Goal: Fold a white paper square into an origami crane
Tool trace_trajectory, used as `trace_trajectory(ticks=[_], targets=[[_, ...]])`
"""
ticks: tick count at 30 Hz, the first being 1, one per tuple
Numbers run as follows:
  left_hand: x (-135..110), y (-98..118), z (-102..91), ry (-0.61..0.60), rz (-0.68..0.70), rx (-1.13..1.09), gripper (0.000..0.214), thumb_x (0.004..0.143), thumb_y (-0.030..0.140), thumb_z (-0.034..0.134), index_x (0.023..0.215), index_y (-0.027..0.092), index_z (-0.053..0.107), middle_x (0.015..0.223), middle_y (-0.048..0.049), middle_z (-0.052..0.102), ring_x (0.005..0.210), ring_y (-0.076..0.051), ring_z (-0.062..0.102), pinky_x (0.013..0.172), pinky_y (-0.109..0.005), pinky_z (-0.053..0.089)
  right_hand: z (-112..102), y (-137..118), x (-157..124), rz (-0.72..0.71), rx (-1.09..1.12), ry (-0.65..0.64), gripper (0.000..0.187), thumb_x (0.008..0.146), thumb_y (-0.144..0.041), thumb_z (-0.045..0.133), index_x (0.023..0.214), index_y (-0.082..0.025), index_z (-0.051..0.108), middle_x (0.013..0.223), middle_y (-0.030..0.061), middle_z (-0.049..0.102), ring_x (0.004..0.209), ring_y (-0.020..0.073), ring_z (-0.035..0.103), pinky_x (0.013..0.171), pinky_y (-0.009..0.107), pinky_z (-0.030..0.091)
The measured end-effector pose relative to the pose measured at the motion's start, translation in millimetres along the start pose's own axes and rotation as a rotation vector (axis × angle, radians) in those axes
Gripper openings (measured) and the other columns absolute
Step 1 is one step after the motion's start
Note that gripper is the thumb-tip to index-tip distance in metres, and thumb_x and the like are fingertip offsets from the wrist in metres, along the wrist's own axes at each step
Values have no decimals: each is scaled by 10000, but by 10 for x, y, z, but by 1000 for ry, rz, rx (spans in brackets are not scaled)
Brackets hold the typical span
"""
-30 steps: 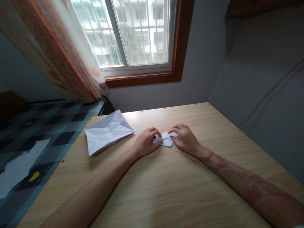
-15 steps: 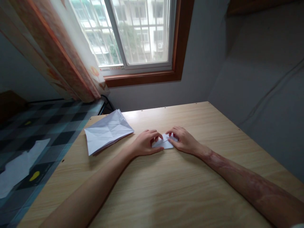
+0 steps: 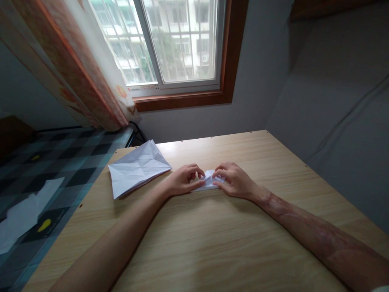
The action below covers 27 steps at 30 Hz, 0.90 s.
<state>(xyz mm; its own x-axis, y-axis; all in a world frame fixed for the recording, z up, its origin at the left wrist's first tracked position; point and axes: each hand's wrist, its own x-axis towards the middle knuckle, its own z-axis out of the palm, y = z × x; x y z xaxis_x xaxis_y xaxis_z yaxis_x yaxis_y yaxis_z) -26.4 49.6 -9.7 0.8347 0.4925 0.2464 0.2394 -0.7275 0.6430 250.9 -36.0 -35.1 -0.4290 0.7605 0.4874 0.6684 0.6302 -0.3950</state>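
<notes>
A small folded white paper piece lies on the light wooden table a little beyond its middle. My left hand pinches the paper's left end with curled fingers. My right hand pinches its right end the same way. Both hands rest on the tabletop and meet over the paper, which is mostly covered by my fingers.
A larger creased white sheet lies at the table's far left corner. A checked bedcover with white paper on it lies to the left. A window and curtain stand behind the table; grey walls close in at the right.
My fingers have drawn closer together over the small paper and lifted its upper edge a little. Both hands have crept slightly away from me. The large sheet has not moved.
</notes>
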Motion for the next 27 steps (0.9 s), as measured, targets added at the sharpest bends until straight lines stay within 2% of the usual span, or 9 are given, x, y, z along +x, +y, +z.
trace_trajectory(ticks=[3, 6, 8, 11, 13, 15, 20, 24, 27], targets=[[-11, -22, 39, 26, 32, 54, 372, 932, 419, 800, 1220, 190, 746, 1083, -77, 693, 728, -118, 599, 639, -238, 499, 24, 12, -9, -33, -34, -20, 288, 958, -448, 835, 1154, -245, 782, 1151, 101, 759, 1078, 298, 685, 996, 463, 496], [-20, -53, 82, 101, 76, 118, 358, 962, 286, 728, 1311, 212, 693, 1239, -99, 698, 804, -129, 674, 711, -255, 567, 29, 16, -12, -44, -51, -37, 422, 936, -514, 856, 1246, -242, 768, 1201, 117, 745, 1115, 314, 676, 1015, 480, 505], [-16, -81, 93, 184, 124, 168, 367, 995, 198, 643, 1360, 229, 671, 1341, -116, 696, 1004, -175, 733, 889, -312, 614, 19, 15, -12, -47, -46, -50, 415, 955, -488, 844, 1286, -251, 762, 1230, 119, 737, 1131, 311, 671, 1035, 486, 509], [1, -133, 76, 257, 202, 283, 448, 987, 101, 575, 1397, 257, 668, 1485, -106, 681, 1372, -256, 650, 1189, -471, 522, -3, 28, -8, -44, -24, -68, 371, 986, -411, 819, 1325, -273, 758, 1278, 111, 735, 1154, 305, 667, 1056, 493, 513], [9, -153, 56, 205, 252, 323, 434, 965, 73, 567, 1326, 266, 710, 1434, -72, 732, 1396, -262, 642, 1216, -494, 499, -9, 61, -5, -34, -1, -71, 344, 1001, -345, 799, 1338, -289, 756, 1310, 97, 741, 1181, 299, 665, 1073, 490, 511], [7, -144, 43, 104, 277, 304, 372, 955, 73, 563, 1217, 259, 749, 1299, -52, 794, 1250, -235, 720, 1126, -424, 560, -2, 115, -5, -23, 22, -58, 324, 1013, -276, 770, 1337, -297, 758, 1332, 80, 752, 1208, 292, 662, 1095, 486, 499], [-7, 12, 39, 28, 217, 307, 224, 939, 303, 717, 1148, 237, 765, 1193, -91, 791, 1036, -235, 744, 950, -355, 594, 47, 243, -20, 25, -1, 27, 286, 1053, -130, 627, 1216, -286, 803, 1288, 62, 801, 1161, 271, 700, 1033, 465, 506], [16, 133, 65, -20, 152, 369, 494, 856, 624, 828, 1136, 223, 766, 1133, -117, 758, 992, -265, 726, 874, -359, 580, 64, 231, -28, 16, -15, 49, 300, 1039, -102, 608, 1176, -273, 813, 1264, 70, 820, 1163, 263, 741, 1011, 454, 524], [38, 167, 108, -46, 146, 390, 586, 815, 699, 841, 1144, 220, 765, 1112, -110, 753, 958, -262, 719, 839, -347, 564, 67, 189, -28, 8, -20, 45, 284, 1042, -128, 621, 1205, -269, 806, 1302, 76, 814, 1170, 266, 754, 1032, 462, 536]])
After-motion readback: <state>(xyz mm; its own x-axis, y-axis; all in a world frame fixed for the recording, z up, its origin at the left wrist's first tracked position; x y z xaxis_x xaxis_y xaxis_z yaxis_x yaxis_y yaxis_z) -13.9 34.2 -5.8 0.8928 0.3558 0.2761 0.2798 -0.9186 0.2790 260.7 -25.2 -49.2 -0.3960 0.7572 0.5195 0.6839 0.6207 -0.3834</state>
